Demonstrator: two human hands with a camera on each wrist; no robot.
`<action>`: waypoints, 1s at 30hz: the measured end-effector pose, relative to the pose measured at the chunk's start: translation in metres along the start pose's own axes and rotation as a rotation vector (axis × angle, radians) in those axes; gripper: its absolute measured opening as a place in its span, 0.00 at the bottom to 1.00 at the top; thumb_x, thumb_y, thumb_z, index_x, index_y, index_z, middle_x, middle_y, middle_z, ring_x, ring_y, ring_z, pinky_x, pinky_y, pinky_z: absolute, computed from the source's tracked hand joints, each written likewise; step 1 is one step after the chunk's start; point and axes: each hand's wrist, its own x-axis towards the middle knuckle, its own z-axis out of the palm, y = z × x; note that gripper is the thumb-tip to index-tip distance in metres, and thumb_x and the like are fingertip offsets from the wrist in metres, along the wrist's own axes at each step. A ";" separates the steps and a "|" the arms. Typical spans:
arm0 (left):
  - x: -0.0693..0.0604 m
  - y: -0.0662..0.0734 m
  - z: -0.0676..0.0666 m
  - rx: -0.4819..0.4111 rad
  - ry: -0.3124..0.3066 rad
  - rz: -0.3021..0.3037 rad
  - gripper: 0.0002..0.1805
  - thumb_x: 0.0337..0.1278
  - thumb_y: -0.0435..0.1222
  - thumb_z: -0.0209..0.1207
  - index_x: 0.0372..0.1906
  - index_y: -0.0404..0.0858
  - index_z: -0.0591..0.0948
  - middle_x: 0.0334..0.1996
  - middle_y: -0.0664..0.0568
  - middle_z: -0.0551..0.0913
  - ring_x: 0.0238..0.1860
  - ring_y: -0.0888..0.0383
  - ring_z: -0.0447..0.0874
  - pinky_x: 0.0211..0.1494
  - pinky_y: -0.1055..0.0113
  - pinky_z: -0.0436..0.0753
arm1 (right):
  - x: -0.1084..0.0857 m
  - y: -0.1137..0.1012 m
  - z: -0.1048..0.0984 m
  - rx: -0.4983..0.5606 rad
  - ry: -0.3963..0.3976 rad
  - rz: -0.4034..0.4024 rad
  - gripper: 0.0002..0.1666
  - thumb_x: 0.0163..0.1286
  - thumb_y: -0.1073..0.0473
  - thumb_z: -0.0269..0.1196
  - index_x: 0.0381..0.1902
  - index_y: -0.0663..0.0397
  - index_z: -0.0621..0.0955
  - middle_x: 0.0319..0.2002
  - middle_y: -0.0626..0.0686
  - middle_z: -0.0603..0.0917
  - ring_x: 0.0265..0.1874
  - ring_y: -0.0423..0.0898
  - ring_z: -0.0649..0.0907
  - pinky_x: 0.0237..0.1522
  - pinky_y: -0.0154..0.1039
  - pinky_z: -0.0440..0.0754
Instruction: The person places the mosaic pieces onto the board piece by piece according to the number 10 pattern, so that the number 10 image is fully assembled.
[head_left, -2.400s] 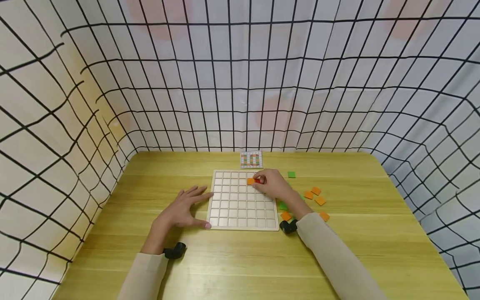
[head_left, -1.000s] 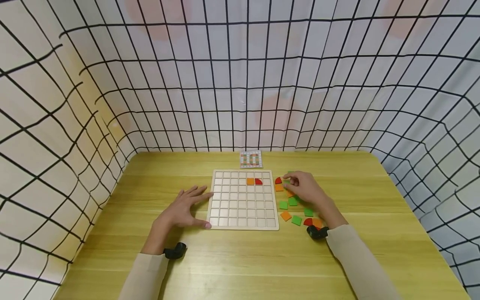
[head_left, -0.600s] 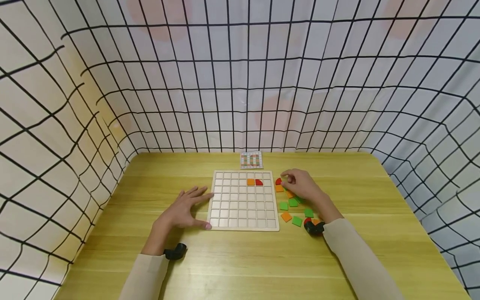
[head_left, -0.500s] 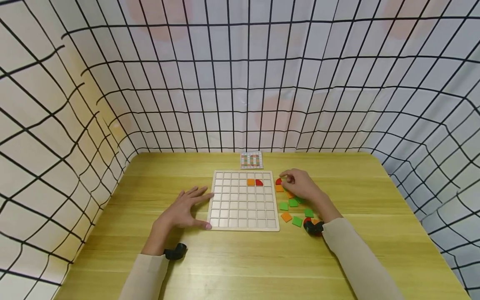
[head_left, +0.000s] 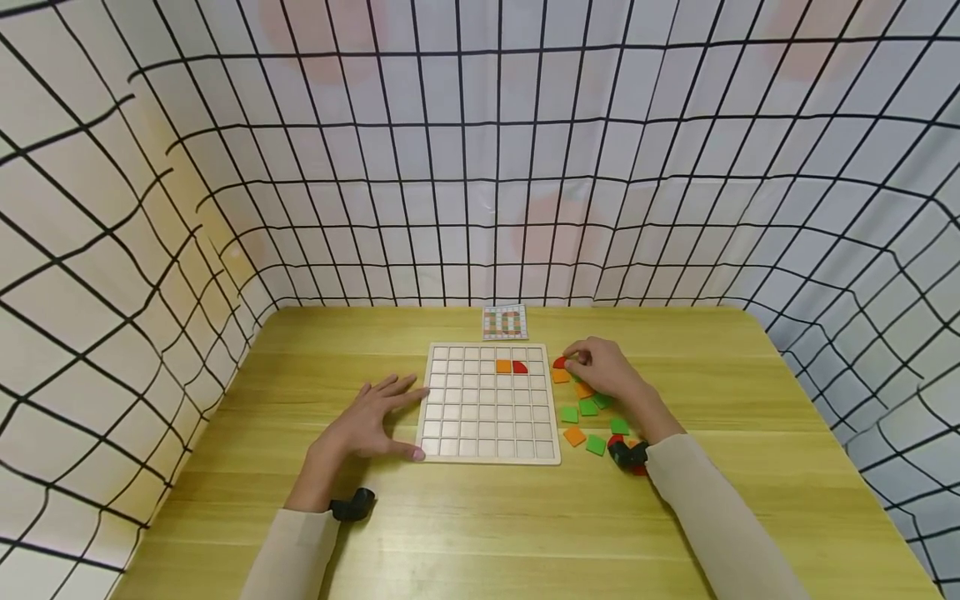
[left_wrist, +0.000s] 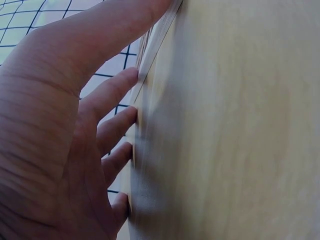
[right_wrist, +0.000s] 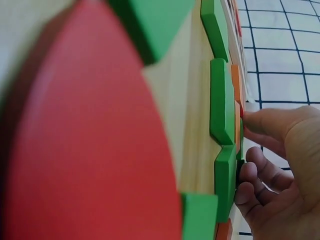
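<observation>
A pale square grid board (head_left: 487, 425) lies flat on the table. An orange square tile (head_left: 503, 367) and a red quarter-circle tile (head_left: 520, 367) sit side by side in its upper right cells. My left hand (head_left: 367, 421) is spread at the board's left side, thumb and index finger touching its edge; in the left wrist view the fingertips rest on the table. Right of the board, my right hand (head_left: 606, 367) pinches another red quarter-circle tile (head_left: 560, 362) between thumb and index finger. In the right wrist view the right hand's fingertips partly hide this tile.
Several green tiles (head_left: 596, 445) and orange tiles (head_left: 574, 437) lie loose right of the board, some under the right forearm, with red ones (head_left: 616, 439) near the wrist camera. A small patterned card (head_left: 505, 322) lies behind the board. Netted white walls surround the table.
After leaving the red tile on the board, my right hand moved right to the loose tiles. Its fingers have closed on another red tile, which has shifted slightly. My left hand has stayed in place.
</observation>
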 end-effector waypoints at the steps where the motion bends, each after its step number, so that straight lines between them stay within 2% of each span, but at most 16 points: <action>1: 0.000 0.000 0.000 0.003 0.001 0.000 0.56 0.39 0.68 0.73 0.78 0.55 0.68 0.82 0.46 0.58 0.82 0.36 0.49 0.79 0.26 0.44 | 0.000 0.000 0.000 -0.001 0.001 0.001 0.17 0.74 0.56 0.64 0.54 0.58 0.86 0.33 0.52 0.79 0.32 0.47 0.73 0.36 0.40 0.72; 18: -0.002 0.000 0.000 -0.002 0.016 0.002 0.56 0.39 0.68 0.73 0.78 0.55 0.68 0.82 0.46 0.58 0.82 0.35 0.49 0.79 0.26 0.45 | -0.001 0.002 -0.002 0.012 0.001 0.016 0.17 0.73 0.54 0.66 0.53 0.59 0.86 0.34 0.53 0.79 0.32 0.47 0.75 0.36 0.39 0.74; 24: -0.001 -0.001 0.000 -0.002 0.007 0.000 0.56 0.39 0.68 0.73 0.78 0.55 0.68 0.82 0.47 0.58 0.82 0.35 0.49 0.79 0.26 0.45 | -0.001 0.002 -0.003 0.005 0.007 0.036 0.17 0.74 0.55 0.66 0.54 0.60 0.86 0.33 0.52 0.81 0.31 0.47 0.75 0.36 0.39 0.74; 30: 0.000 -0.001 0.000 0.008 0.001 -0.004 0.56 0.40 0.68 0.73 0.78 0.56 0.68 0.82 0.47 0.57 0.83 0.36 0.48 0.80 0.27 0.44 | -0.001 0.003 -0.004 0.005 0.008 0.023 0.16 0.74 0.56 0.65 0.54 0.59 0.85 0.32 0.52 0.80 0.30 0.46 0.75 0.35 0.39 0.75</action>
